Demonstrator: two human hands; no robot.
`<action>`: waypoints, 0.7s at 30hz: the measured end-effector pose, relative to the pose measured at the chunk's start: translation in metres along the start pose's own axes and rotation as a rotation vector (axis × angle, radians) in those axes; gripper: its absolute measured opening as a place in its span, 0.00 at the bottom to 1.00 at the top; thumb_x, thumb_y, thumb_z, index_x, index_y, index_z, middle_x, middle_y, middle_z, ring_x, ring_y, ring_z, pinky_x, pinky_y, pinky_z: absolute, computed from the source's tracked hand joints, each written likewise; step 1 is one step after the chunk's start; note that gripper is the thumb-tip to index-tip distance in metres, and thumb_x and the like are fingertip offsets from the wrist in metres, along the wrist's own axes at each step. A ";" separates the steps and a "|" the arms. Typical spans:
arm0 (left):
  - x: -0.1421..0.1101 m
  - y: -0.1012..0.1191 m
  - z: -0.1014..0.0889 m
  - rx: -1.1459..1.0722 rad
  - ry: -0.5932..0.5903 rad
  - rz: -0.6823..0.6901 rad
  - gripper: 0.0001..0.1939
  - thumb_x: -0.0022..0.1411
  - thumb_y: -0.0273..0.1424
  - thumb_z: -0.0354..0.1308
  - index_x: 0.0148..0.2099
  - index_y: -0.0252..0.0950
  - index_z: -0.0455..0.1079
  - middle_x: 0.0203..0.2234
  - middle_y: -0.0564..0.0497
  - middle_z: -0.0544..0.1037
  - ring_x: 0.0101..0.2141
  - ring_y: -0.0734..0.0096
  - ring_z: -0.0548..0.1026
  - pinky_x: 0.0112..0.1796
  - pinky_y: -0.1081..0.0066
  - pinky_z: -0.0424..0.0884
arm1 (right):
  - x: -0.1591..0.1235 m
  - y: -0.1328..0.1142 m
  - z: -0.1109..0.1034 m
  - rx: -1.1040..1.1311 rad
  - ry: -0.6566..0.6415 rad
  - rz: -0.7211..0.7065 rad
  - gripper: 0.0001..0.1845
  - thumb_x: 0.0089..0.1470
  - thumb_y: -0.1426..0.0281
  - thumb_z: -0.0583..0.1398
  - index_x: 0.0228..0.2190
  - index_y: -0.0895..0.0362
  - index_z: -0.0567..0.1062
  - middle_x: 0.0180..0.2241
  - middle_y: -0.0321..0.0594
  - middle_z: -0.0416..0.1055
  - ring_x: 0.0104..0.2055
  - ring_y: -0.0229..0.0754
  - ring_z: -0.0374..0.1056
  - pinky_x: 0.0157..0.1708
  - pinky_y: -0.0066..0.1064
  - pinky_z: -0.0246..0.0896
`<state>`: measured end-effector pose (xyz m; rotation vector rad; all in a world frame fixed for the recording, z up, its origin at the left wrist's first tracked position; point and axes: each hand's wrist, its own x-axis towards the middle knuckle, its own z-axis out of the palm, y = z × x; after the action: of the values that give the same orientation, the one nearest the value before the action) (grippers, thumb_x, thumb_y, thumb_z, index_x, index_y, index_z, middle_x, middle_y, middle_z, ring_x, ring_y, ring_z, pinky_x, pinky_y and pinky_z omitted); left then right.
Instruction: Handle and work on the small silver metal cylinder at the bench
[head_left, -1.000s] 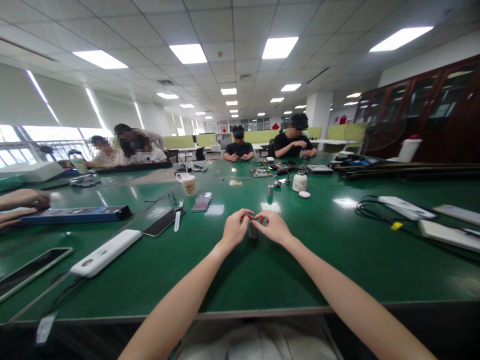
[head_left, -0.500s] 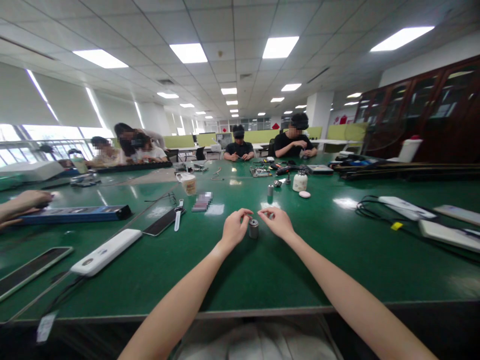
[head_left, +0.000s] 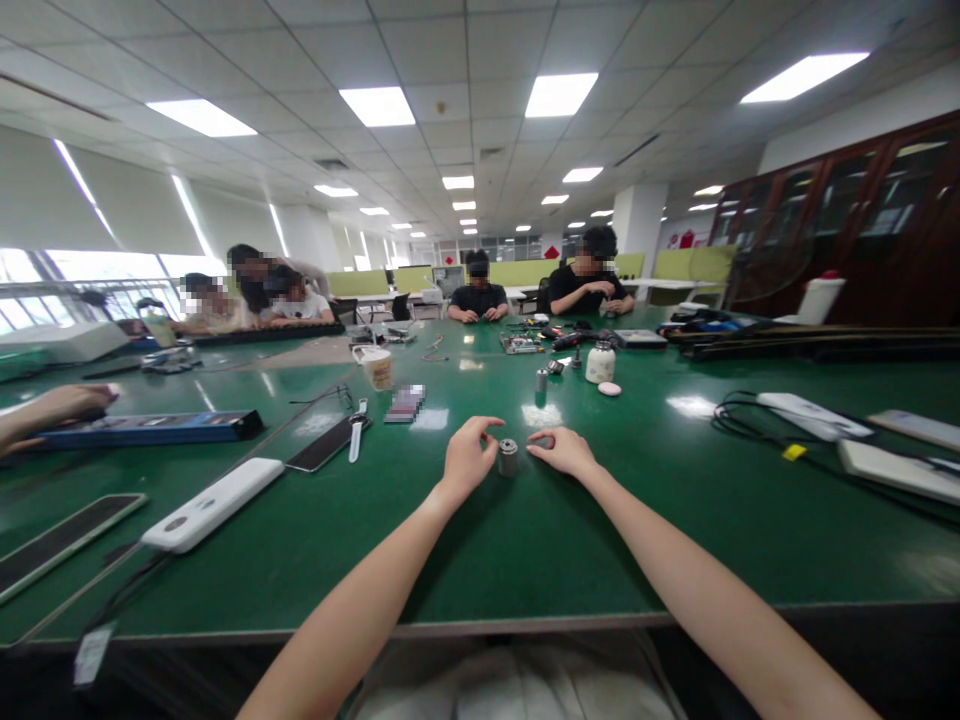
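"Quick pass, left to right, landmark the metal cylinder (head_left: 508, 460). What was on my feed?"

"Well left of it, a long white device (head_left: 212, 507); nearer, left and beyond, a watch (head_left: 358, 430). Set aside for elbow room, I'd guess."

"Left hand (head_left: 469, 455)?"

"Just left of the cylinder, fingers arched toward its top, thumb lower, spread apart. Maybe guarding against a tip; I couldn't tell if it touched."

"Cylinder itself?"

"Upright on the green table (head_left: 510, 560), between both hands. Flat end down, so presumably it needed no holding."

"Right hand (head_left: 566, 450)?"

"Right of the cylinder, apart from it. Fingers half-curled, thumb slightly parted, nothing visible pinched. Both forearms angled inward toward the cylinder."
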<state>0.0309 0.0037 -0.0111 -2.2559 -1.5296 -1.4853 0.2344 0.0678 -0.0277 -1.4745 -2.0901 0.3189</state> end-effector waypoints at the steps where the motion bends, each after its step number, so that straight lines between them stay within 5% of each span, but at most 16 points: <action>1: 0.000 0.000 0.000 0.002 0.000 0.002 0.20 0.53 0.17 0.51 0.45 0.38 0.73 0.38 0.51 0.78 0.33 0.72 0.75 0.39 0.71 0.71 | 0.000 0.000 0.000 0.003 0.004 -0.007 0.14 0.48 0.57 0.63 0.36 0.47 0.81 0.28 0.36 0.74 0.29 0.40 0.69 0.31 0.30 0.59; 8: -0.001 -0.002 0.003 0.001 -0.017 0.009 0.19 0.53 0.17 0.51 0.45 0.39 0.73 0.38 0.52 0.79 0.33 0.72 0.75 0.38 0.71 0.71 | 0.003 0.004 0.003 0.053 0.015 -0.021 0.11 0.50 0.60 0.62 0.33 0.48 0.82 0.28 0.37 0.75 0.30 0.40 0.69 0.30 0.29 0.59; 14: -0.001 -0.002 0.003 0.010 -0.018 0.024 0.20 0.52 0.16 0.51 0.44 0.39 0.73 0.37 0.52 0.79 0.33 0.71 0.75 0.39 0.71 0.71 | 0.003 -0.013 0.000 0.205 0.173 -0.124 0.14 0.53 0.60 0.59 0.34 0.54 0.80 0.29 0.38 0.75 0.28 0.38 0.66 0.28 0.28 0.57; 21: 0.000 -0.001 -0.001 0.031 -0.013 0.032 0.20 0.52 0.17 0.51 0.44 0.39 0.73 0.37 0.52 0.79 0.35 0.70 0.75 0.39 0.70 0.71 | -0.012 -0.046 -0.003 0.306 0.071 -0.317 0.13 0.52 0.61 0.60 0.34 0.55 0.79 0.28 0.36 0.71 0.26 0.35 0.62 0.27 0.26 0.56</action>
<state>0.0297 0.0041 -0.0112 -2.2656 -1.5023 -1.4320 0.2031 0.0394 -0.0062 -0.9498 -2.0687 0.4321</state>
